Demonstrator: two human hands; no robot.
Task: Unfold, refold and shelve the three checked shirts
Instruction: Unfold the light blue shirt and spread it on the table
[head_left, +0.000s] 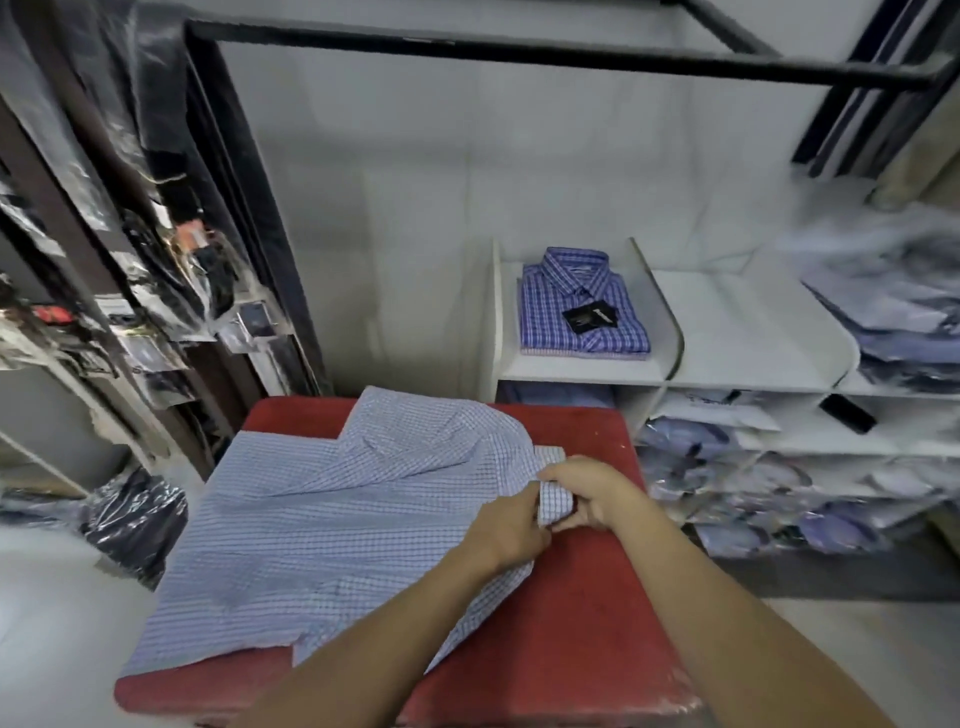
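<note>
Light checked shirt (311, 519) lay spread on the red counter (571, 623), refold barely begun; left hand (506, 527) and right hand (587, 491) fingers pinched its cuff (556, 501). One folded blue checked shirt (582, 306) already sat on the white shelf (587, 371). Third shirt not identifiable.

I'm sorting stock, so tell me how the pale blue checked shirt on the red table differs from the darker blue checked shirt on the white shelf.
The pale blue checked shirt lies spread open on the red table; the darker blue checked shirt sits folded on the white shelf. The darker one bears a black tag; both hands grip the pale one. Both are checked.
</note>
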